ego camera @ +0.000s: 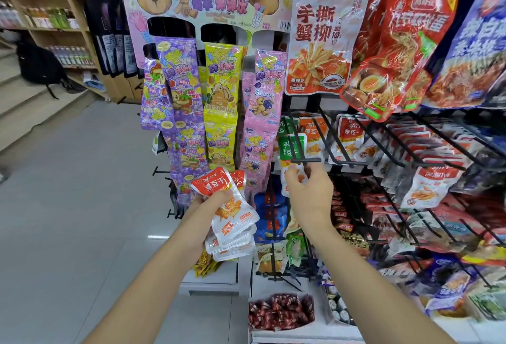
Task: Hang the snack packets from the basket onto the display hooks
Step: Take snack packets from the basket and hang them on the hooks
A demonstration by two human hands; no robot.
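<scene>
My left hand (216, 201) grips a stack of several white and orange snack packets (232, 217), held in front of the candy stand. My right hand (309, 187) pinches one small white and orange packet (297, 176) just under the tip of a black display hook (301, 156). A green packet (290, 146) hangs on that hook. More orange packets (347, 135) hang on the hooks to the right. The basket is out of view.
A teddy-bear candy stand (208, 83) with purple, yellow and pink bags stands at the left. Large snack bags (317, 39) hang above, and crowded hook rows (427, 168) fill the right. Red sweets in a tray (279, 313) sit below. Grey floor lies at the left.
</scene>
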